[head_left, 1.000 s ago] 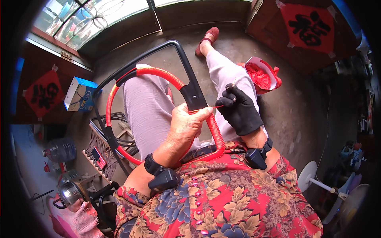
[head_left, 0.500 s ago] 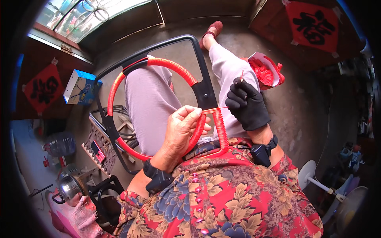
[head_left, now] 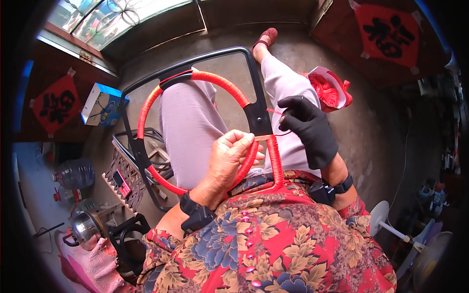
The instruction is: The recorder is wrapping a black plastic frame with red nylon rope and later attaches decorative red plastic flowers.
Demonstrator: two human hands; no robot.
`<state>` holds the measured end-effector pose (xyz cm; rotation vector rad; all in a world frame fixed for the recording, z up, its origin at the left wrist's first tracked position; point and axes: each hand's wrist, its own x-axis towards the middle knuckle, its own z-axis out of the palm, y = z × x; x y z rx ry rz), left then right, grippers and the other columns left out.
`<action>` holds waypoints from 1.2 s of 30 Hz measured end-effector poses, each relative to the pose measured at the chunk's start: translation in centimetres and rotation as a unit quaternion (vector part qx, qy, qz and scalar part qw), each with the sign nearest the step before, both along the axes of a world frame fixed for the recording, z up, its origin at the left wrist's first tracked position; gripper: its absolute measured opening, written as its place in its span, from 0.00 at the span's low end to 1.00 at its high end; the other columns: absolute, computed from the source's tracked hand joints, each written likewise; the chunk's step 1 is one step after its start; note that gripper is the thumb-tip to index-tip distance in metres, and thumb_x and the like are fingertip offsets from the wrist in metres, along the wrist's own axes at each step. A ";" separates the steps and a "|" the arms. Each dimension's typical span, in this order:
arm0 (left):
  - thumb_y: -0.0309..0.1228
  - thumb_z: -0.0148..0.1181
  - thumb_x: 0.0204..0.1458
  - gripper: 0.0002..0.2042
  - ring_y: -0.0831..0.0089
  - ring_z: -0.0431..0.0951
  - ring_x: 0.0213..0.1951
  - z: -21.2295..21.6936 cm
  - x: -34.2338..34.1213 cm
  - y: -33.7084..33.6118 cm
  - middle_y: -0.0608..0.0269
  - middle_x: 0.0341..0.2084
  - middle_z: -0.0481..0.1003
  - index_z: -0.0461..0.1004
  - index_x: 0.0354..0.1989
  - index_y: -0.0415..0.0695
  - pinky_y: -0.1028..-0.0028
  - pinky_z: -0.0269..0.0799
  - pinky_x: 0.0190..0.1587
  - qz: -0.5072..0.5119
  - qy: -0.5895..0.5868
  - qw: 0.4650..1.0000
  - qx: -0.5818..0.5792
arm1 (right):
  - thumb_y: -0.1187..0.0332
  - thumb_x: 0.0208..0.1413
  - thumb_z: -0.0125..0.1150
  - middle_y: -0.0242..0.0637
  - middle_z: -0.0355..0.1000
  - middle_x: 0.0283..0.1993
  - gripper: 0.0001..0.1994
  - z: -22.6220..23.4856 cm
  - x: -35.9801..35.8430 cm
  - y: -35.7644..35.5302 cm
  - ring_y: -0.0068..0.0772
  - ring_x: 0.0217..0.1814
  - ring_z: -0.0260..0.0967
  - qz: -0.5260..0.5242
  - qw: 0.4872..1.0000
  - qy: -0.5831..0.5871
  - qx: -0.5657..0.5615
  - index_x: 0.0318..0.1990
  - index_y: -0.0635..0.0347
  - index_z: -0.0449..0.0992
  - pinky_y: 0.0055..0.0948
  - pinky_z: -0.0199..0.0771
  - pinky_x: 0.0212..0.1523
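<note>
Gripping the red-wrapped frame (head_left: 195,127) on the lap, the bare left hand (head_left: 229,158) closes around its rim; the gloved right hand (head_left: 308,129) pinches red cord (head_left: 274,112). At two o'clock, a bag (head_left: 330,88) holds red cord.

A bare concrete floor (head_left: 391,141) lay under daylight from a window (head_left: 122,14). Left of the window hung a red wall decoration (head_left: 58,105); below it stood a metal kettle (head_left: 84,227).
</note>
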<state>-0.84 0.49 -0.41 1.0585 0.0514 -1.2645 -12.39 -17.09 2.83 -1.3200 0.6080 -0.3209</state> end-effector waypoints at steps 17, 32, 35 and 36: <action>0.22 0.50 0.56 0.18 0.76 0.78 0.36 1.0 -0.8 -0.4 0.58 0.39 0.77 0.60 0.55 0.35 0.76 0.77 0.38 0.028 -0.314 0.949 0.019 | 0.69 0.43 0.63 0.40 0.74 0.35 0.14 2.5 6.2 2.5 0.43 0.37 0.74 0.211 0.828 0.040 -0.518 0.41 0.55 0.75 0.35 0.74 0.34; 0.28 0.47 0.61 0.11 0.74 0.78 0.39 0.0 0.5 -1.1 0.60 0.40 0.76 0.69 0.50 0.39 0.72 0.79 0.39 -0.004 0.002 0.992 -0.124 | 0.55 0.65 0.43 0.37 0.74 0.42 0.20 -2.8 -0.3 0.2 0.28 0.40 0.72 0.137 0.981 0.038 0.131 0.48 0.64 0.73 0.29 0.73 0.45; 0.29 0.47 0.62 0.12 0.75 0.78 0.35 -0.7 0.6 -0.9 0.61 0.36 0.77 0.69 0.49 0.38 0.73 0.77 0.38 -0.020 -0.009 0.995 -0.102 | 0.66 0.62 0.48 0.37 0.74 0.42 0.13 -4.5 -0.2 0.4 0.28 0.40 0.72 0.151 0.985 -0.025 0.081 0.49 0.63 0.72 0.30 0.73 0.45; 0.30 0.47 0.62 0.12 0.75 0.77 0.33 -0.6 0.5 -0.9 0.62 0.36 0.77 0.69 0.49 0.38 0.74 0.76 0.38 -0.016 -0.024 0.996 -0.084 | 0.72 0.59 0.51 0.37 0.74 0.41 0.12 -4.4 0.0 0.4 0.28 0.41 0.72 0.207 0.976 -0.049 -0.039 0.49 0.63 0.71 0.30 0.74 0.44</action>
